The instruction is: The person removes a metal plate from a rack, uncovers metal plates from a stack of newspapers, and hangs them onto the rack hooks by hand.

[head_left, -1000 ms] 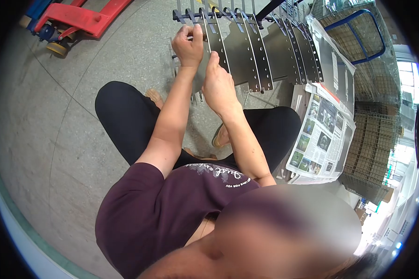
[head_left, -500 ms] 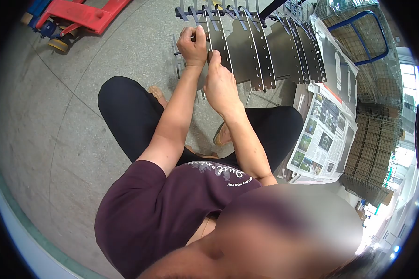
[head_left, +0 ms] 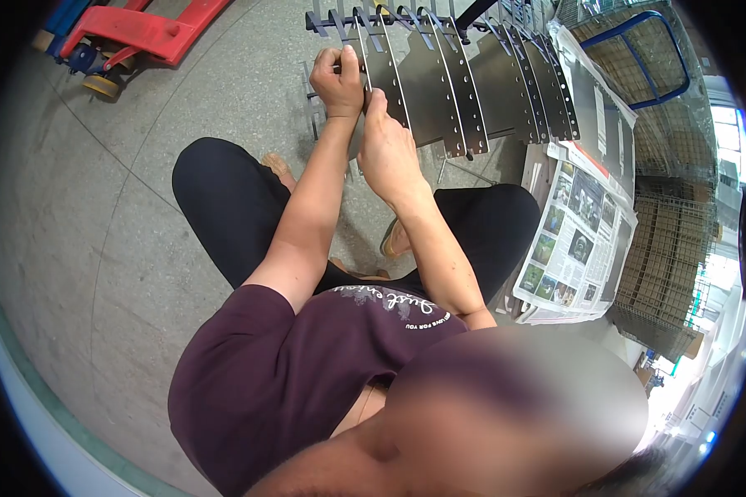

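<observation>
Several dark metal plates [head_left: 427, 91] with rows of holes along their edges hang side by side from a rack bar [head_left: 313, 21] at the top. My left hand [head_left: 338, 85] is closed, thumb uppermost, at the left end of the row; what its curled fingers hold is hidden. Just below and to the right, my right hand [head_left: 389, 157] grips the edge of the leftmost plate, its thumb pointing up and its other fingers mostly out of sight. The two hands are close but apart.
Newspaper sheets [head_left: 578, 240] cover a stack right of the plates. Beyond them are wire mesh panels [head_left: 663, 257] and a blue tubular frame [head_left: 686, 70]. A red pallet jack [head_left: 145, 31] stands on the floor at upper left. My bent knees flank the hands.
Both hands keep their grip and place at the plates. The whole view has shifted slightly, and the plates sit a little higher in it than half a second ago.
</observation>
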Available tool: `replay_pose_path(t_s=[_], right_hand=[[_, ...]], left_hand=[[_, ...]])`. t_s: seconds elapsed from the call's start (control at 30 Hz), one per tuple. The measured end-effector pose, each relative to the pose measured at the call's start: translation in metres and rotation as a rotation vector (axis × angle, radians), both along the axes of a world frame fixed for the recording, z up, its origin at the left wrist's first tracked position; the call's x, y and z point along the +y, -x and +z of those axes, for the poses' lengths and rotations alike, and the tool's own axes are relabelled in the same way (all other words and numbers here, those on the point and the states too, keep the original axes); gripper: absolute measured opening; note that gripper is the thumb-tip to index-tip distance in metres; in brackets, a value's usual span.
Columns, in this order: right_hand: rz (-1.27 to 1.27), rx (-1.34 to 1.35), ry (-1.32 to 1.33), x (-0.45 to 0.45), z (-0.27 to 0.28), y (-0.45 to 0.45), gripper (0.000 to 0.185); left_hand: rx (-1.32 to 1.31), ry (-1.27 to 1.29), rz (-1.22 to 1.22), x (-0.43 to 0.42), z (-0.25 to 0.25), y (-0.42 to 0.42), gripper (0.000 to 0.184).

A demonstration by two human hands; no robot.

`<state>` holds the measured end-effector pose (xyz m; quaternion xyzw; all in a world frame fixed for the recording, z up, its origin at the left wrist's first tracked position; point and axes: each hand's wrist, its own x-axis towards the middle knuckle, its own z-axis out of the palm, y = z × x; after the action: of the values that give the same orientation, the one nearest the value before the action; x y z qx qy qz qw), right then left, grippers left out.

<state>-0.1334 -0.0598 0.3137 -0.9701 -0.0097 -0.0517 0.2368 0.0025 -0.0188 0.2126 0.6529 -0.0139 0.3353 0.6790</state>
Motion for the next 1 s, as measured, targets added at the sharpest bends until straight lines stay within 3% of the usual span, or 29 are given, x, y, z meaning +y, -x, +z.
replay_pose_path(t_s=[1.0], right_hand=[[0.044, 0.007, 0.054, -0.002, 0.0, 0.001, 0.062]], left_hand=[[0.057, 0.051, -0.117, 0.004, -0.007, -0.004, 0.032]])
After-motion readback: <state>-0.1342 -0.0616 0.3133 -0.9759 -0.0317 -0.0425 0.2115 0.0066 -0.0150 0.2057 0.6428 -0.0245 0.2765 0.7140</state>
